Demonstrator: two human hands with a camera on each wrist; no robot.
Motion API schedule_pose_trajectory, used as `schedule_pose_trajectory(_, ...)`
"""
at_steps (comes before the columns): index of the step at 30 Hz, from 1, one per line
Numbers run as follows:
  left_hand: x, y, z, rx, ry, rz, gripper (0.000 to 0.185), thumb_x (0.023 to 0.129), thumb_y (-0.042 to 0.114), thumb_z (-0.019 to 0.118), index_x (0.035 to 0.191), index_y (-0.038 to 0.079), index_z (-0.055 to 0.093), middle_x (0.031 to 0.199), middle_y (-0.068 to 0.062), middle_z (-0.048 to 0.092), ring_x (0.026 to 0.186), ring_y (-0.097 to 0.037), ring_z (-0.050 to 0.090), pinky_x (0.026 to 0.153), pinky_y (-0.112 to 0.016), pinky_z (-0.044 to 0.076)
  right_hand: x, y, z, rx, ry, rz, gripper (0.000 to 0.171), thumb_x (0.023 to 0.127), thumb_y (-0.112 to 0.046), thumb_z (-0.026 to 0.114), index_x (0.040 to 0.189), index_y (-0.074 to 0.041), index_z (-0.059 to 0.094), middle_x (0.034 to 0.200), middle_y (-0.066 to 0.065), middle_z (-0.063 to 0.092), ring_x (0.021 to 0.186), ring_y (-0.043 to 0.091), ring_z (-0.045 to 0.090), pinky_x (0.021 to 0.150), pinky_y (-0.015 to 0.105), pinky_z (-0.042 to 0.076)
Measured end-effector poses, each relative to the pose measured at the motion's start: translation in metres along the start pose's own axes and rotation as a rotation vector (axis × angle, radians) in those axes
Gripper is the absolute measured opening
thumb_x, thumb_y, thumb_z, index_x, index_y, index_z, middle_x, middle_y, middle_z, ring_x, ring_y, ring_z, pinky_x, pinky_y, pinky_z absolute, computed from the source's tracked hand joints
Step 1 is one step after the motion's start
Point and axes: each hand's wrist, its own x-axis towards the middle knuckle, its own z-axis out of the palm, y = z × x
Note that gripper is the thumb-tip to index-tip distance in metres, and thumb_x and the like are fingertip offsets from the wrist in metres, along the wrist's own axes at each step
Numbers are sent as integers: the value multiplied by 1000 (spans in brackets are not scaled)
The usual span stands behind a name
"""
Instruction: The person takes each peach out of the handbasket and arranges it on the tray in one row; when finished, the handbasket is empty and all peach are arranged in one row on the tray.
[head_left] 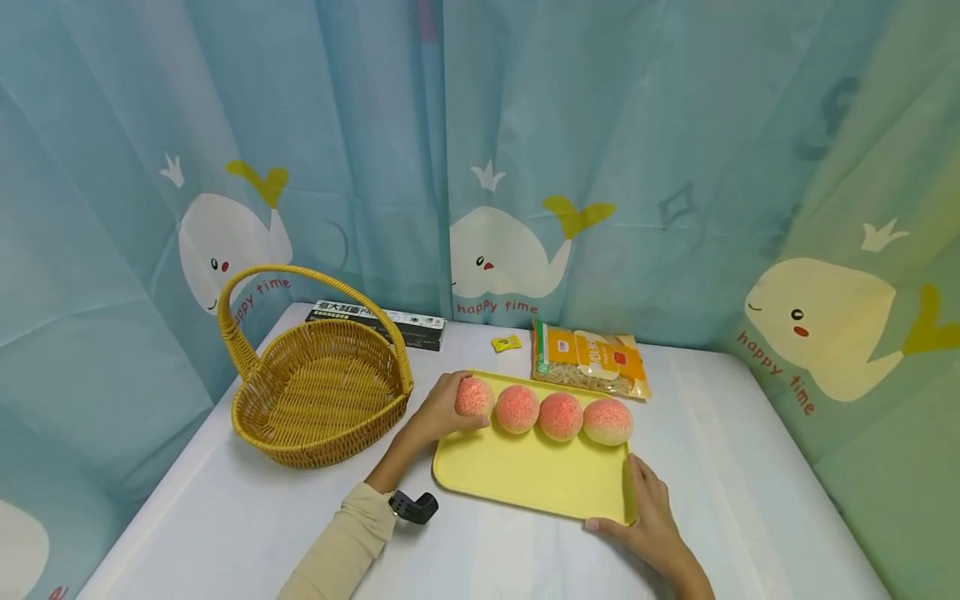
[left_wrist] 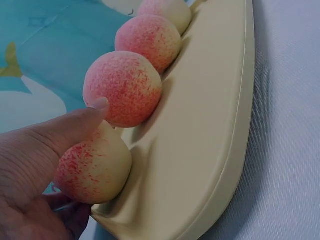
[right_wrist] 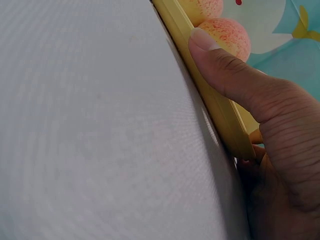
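Several pink-and-cream toy peaches stand in a row along the far side of a yellow tray (head_left: 525,479). My left hand (head_left: 441,410) grips the leftmost peach (left_wrist: 97,167), thumb on its near side and fingers round the back. The neighbouring peach (head_left: 517,409) sits close to that thumb in the left wrist view. Two further peaches, a round one (head_left: 561,417) and the rightmost one (head_left: 608,422), continue the row. At the tray's near right corner, my right hand (head_left: 651,515) holds the rim, its thumb (right_wrist: 227,70) along the outer front wall and its fingers at the right side.
A wicker basket (head_left: 322,450) with a tall handle stands left of the tray. Behind it lies a long black-and-white box (head_left: 420,332). A small yellow packet (head_left: 506,342) and an orange food bag (head_left: 592,360) lie beyond the tray, before the curtain (head_left: 660,250).
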Motion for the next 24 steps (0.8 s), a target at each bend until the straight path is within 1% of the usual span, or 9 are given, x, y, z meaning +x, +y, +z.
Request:
schedule_pose_trajectory(2, 0, 0, 0, 5, 0, 5, 89, 74, 38, 83, 145, 7, 39, 133, -20, 44, 119, -33, 52, 102, -49, 45, 0, 0, -1, 0, 3, -7, 121, 73, -36, 85, 151, 13, 7, 153, 36, 12, 134, 55, 15, 103, 73, 23)
schedule_pose_trajectory(5, -1, 1, -1, 9, 0, 18, 83, 80, 41, 78, 145, 7, 39, 134, -20, 42, 120, -33, 50, 102, -48, 45, -1, 1, -1, -6, 5, -19, 121, 72, -35, 86, 151, 13, 8, 152, 36, 12, 134, 55, 16, 102, 74, 24)
schedule_pose_trajectory(9, -2, 3, -3, 10, -11, 26, 76, 87, 42, 71, 146, 7, 39, 138, -21, 39, 126, -35, 45, 104, -51, 43, -1, 1, -2, -2, 8, -27, 121, 72, -35, 86, 151, 13, 8, 153, 36, 12, 134, 55, 16, 102, 74, 23)
schedule_pose_trajectory(12, -3, 6, -5, 28, -26, 26, 73, 90, 43, 67, 147, 7, 37, 141, -21, 38, 131, -36, 40, 106, -52, 40, 0, 0, -2, 6, 6, -20, 121, 72, -35, 86, 151, 13, 8, 153, 36, 12, 134, 55, 15, 102, 74, 23)
schedule_pose_trajectory(18, -6, 13, -7, 53, -57, -2, 76, 92, 44, 65, 151, 10, 32, 147, -22, 33, 137, -38, 33, 109, -55, 36, 2, -1, -2, 5, 1, -7, 122, 72, -36, 86, 151, 12, 7, 153, 36, 12, 135, 55, 15, 104, 73, 22)
schedule_pose_trajectory(20, -7, 15, -7, 66, -63, -13, 78, 92, 45, 65, 152, 11, 30, 149, -21, 31, 138, -38, 32, 110, -55, 35, 2, -1, -2, 7, 2, -15, 122, 71, -36, 86, 151, 13, 7, 153, 36, 12, 135, 56, 14, 103, 74, 21)
schedule_pose_trajectory(22, -8, 19, -8, 81, -62, -12, 79, 92, 46, 65, 153, 11, 29, 151, -21, 29, 139, -38, 30, 111, -55, 34, 2, 0, -2, 12, 6, -30, 122, 71, -35, 86, 151, 14, 7, 153, 37, 12, 135, 57, 14, 102, 74, 21)
schedule_pose_trajectory(24, -9, 22, -7, 103, -57, 8, 80, 91, 46, 65, 152, 10, 29, 151, -22, 28, 139, -39, 29, 110, -58, 34, 2, 1, -3, 21, 8, -47, 121, 71, -33, 86, 150, 14, 7, 153, 38, 12, 134, 58, 13, 101, 75, 20)
